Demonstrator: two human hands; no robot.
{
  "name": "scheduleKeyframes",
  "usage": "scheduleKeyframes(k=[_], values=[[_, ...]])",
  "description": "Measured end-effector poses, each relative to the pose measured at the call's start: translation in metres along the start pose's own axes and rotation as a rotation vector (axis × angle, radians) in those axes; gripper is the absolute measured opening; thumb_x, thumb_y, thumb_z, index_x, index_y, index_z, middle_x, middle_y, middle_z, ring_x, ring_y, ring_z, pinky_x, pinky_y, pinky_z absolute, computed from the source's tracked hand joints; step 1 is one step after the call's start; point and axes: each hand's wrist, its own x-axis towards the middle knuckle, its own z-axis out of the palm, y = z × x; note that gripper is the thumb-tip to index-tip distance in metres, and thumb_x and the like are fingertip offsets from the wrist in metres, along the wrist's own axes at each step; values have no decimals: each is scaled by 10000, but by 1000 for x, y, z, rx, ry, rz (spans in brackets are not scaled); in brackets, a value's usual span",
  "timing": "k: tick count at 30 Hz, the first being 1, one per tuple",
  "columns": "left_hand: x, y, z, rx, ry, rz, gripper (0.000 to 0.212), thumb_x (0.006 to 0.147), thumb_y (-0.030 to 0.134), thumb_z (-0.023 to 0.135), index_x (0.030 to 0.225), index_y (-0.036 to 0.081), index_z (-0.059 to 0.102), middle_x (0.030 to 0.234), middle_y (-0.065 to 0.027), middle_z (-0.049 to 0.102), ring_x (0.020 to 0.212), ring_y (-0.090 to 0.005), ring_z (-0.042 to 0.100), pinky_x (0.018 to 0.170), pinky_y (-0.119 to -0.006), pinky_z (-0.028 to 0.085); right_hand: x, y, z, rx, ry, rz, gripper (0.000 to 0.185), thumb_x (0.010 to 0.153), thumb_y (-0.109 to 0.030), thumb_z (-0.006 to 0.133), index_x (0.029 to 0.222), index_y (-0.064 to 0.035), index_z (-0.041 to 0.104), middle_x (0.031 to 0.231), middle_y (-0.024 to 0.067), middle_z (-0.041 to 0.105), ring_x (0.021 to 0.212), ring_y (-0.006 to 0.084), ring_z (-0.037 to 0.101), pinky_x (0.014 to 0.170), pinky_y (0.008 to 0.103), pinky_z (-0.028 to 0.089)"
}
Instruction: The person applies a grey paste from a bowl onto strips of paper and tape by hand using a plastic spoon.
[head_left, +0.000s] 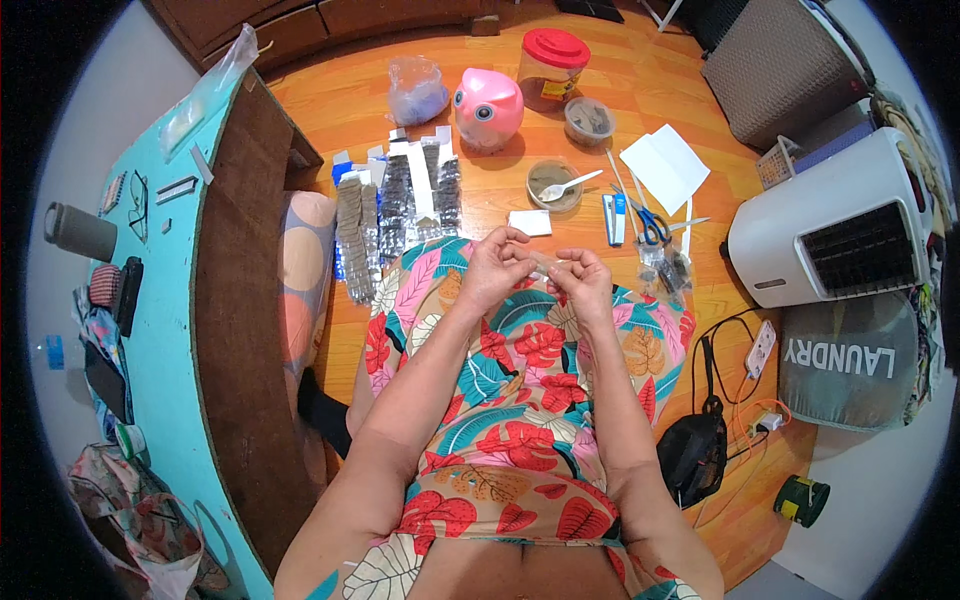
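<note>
A small clear plastic sachet (541, 262) is pinched between my left hand (499, 271) and my right hand (581, 283), above my lap. What the sachet holds is too small to tell. Just beyond my hands a small white card-like piece (530, 222) lies on the floor. Behind it stands a round tub of brownish contents (537, 196) with a white plastic spoon (570, 186) resting in it. Strips of filled small sachets (360, 232) lie in rows to the left. A blue stapler (614, 219) and blue-handled scissors (654, 227) are to the right, near loose small sachets (666, 268).
A pink owl-shaped container (489, 111), a red-lidded jar (553, 67), a second tub (589, 121) and a plastic bag (416, 90) stand farther back. White paper (666, 166) lies at right. A turquoise-topped table (169, 300) flanks the left, an air cooler (832, 225) the right.
</note>
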Motion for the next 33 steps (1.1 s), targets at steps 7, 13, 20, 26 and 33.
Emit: scheduleKeyframes(k=[7,13,20,26,33], values=[[-1,4,3,-18,24,-29,294,765,-48,596,1011,5,445,806,-87,620,692,-109,603,516,-213,495,3,6,-6,99,4,123,149,797,-46,594,920,25,547,673,50,583,533,100,556,458,184,431],[1,-4,1,48,52,-29,285,756,-60,592,997,-1,450,804,-88,620,687,-109,604,523,-212,493,6,15,-5,115,18,116,105,798,-44,590,880,13,557,668,45,579,536,103,561,473,188,442],[4,-6,0,97,57,-50,294,742,-59,602,992,-8,455,800,-90,624,706,-105,603,572,-205,489,9,19,1,133,24,89,76,795,-29,583,857,5,555,668,43,578,524,98,552,471,187,432],[35,6,-41,247,205,-131,219,741,12,583,950,-14,525,727,-78,596,684,-154,589,600,-259,472,9,20,-9,83,60,69,55,792,-27,580,828,11,564,683,51,588,520,84,533,464,188,419],[84,-17,-170,987,738,-199,277,678,171,655,863,-27,598,810,-135,628,692,-188,596,613,-305,465,9,21,-8,165,53,121,39,792,-25,579,818,0,563,650,40,575,506,84,521,453,192,405]])
